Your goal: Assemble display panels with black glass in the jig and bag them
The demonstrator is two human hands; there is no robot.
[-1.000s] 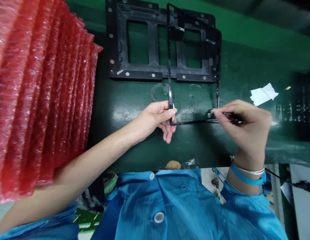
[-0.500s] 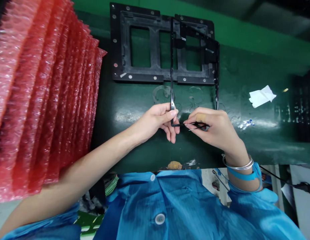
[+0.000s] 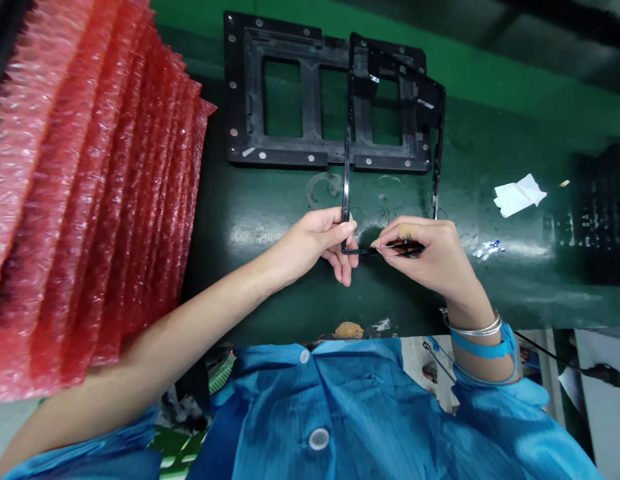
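Note:
My left hand (image 3: 327,240) pinches the near left corner of a thin black rectangular frame (image 3: 347,153) between thumb and fingers. The frame is tilted, its far end reaching up over a larger black fixture plate (image 3: 283,145). At the frame's near bar, my right hand (image 3: 425,250) is closed with fingertips pressed together. It grips a slim dark tool with thin metal tips that looks like tweezers (image 3: 403,251). The fingers partly hide the tool and the right part of the near bar.
A stack of red bubble-wrap sheets (image 3: 105,200) stands at the left beside my forearm. On the green table (image 3: 270,280) lie a white paper scrap (image 3: 519,195) and a small crumpled clear-and-blue piece (image 3: 489,249). Dark stacked items (image 3: 603,213) sit at the far right.
The black frame's far end has shifted slightly to the right. My right hand has slid a little right along the near bar. My left hand keeps its grip at the corner.

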